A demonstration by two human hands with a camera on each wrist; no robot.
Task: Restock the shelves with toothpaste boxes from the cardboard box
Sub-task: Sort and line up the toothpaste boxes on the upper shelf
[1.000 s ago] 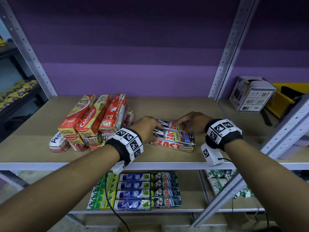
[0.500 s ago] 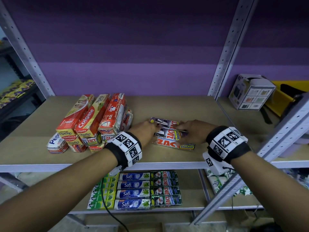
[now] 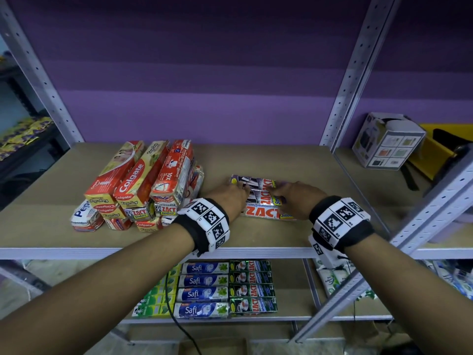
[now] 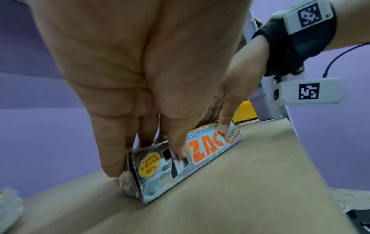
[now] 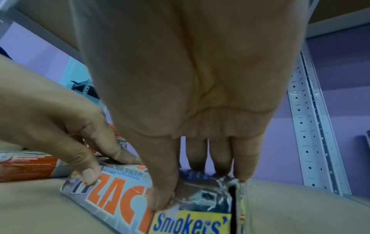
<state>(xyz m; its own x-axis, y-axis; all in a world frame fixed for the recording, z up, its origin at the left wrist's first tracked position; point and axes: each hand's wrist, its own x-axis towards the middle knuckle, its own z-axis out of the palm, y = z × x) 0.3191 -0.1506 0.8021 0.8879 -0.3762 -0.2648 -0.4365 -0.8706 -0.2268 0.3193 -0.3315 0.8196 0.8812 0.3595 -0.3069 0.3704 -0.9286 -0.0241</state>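
Both hands, left hand [image 3: 230,196] and right hand [image 3: 294,198], are pinching the Zact Smokers boxes [image 3: 261,203] at either end, now pushed deeper onto the shelf [image 3: 256,155], likely squaring them up.

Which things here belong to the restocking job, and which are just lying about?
Job: Zact boxes, held by left hand and right hand; Colgate pile; shelf.
Lying about: white carton; yellow bin.

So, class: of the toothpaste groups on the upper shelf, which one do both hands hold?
The silver Zact Smokers boxes, lying apart right of the red Colgate pile; left hand and right hand grip their ends.
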